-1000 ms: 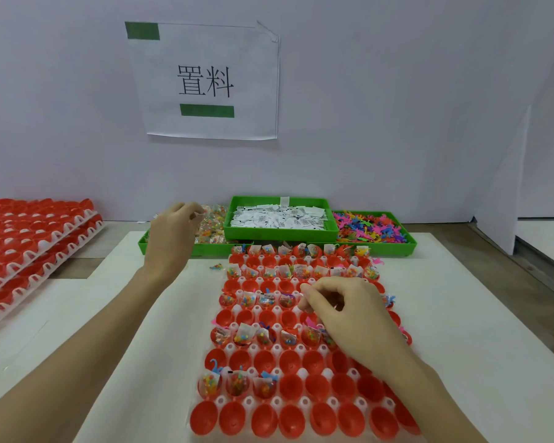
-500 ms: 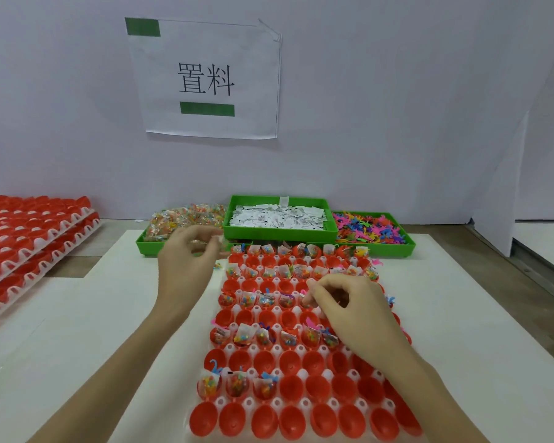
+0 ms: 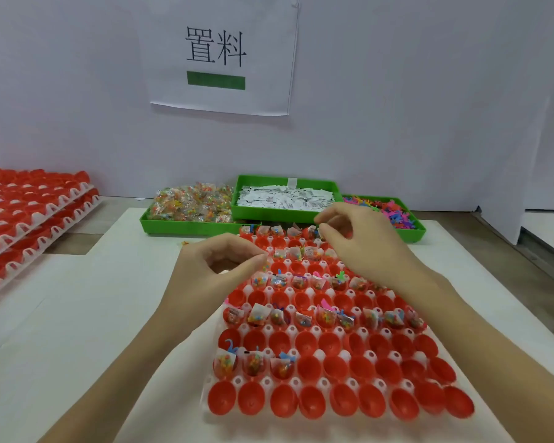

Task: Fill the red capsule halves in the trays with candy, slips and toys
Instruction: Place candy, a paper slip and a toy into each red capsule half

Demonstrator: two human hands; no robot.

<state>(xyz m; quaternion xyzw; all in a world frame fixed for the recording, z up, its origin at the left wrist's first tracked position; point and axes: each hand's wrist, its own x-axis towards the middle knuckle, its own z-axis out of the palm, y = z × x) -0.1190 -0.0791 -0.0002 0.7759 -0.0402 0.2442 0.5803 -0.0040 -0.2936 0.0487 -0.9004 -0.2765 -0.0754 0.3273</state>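
Left hand [image 3: 219, 270]: fingers curled, thumb and forefinger tips meeting over left edge of capsule tray [image 3: 359, 342]; anything pinched too small to tell. Right hand [image 3: 359, 247]: fingers curled, tips pinched above far rows; contents not discernible.

Red capsule halves [image 3: 306, 367]: seated in rows across tray, alternate rows holding candy packets, slips and small toys (nearest row bare).

Green bins beyond tray: candy bin [image 3: 186, 219] left, slip bin [image 3: 285, 201] middle, toy bin [image 3: 394, 215] right.

Stacked trays of capsules [image 3: 23, 215] far left.

Paper sign [image 3: 218, 55] on wall.
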